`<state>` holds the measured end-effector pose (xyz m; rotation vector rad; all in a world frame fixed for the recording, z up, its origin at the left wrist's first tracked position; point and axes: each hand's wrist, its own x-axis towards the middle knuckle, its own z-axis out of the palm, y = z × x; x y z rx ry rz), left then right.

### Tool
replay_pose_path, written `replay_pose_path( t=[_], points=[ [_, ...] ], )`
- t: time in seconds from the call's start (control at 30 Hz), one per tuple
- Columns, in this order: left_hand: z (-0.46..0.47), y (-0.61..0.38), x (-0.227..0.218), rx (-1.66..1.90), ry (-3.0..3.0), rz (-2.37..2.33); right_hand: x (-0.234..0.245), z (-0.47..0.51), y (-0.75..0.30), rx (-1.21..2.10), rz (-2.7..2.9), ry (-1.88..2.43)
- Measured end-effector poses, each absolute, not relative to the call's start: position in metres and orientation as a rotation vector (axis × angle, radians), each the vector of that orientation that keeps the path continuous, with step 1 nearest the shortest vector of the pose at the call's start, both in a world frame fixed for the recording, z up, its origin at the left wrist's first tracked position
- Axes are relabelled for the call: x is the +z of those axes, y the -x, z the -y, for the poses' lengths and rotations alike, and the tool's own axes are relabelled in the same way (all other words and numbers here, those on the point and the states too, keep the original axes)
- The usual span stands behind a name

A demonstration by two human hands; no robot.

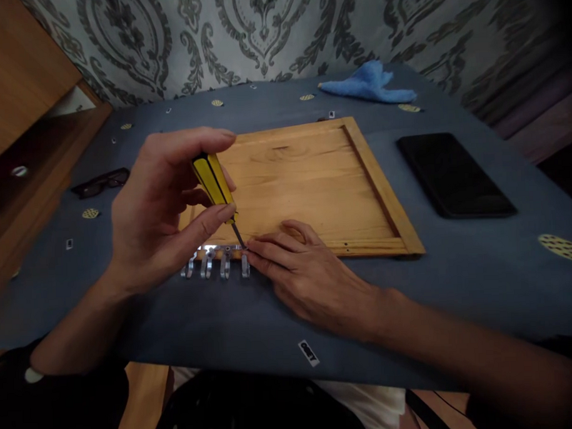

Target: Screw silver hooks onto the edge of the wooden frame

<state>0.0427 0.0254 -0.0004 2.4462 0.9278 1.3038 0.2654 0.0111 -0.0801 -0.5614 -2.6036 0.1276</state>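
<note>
My left hand (149, 207) is closed around the yellow and black handle of a screwdriver (214, 182). The tool tilts, its tip meeting a metal hook rail (228, 248) with several silver hooks. That rail lies along the near edge of a framed wooden board (303, 182), its hooks hanging past the edge. My right hand (301, 264) rests on the board's near edge with fingers stretched toward the rail's right end, close to the screwdriver tip. The fingertips hide that end, and a screw under the tip cannot be made out.
A black smartphone (453, 174) lies right of the board. At the back is a crumpled blue cloth (368, 84). Dark glasses (101, 183) sit at the left, near a wooden cabinet (23, 80). Blue patterned fabric (215, 323) covers the work surface.
</note>
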Motion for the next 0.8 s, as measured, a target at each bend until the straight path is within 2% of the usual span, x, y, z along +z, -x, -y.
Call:
replay_pose_path(
  t=[0.8],
  points=[
    [-0.0289, -0.0469, -0.0101, 1.328, -2.425, -0.882, -0.0786, -0.0109, -0.2660, 0.144, 2.628, 0.566]
  ],
)
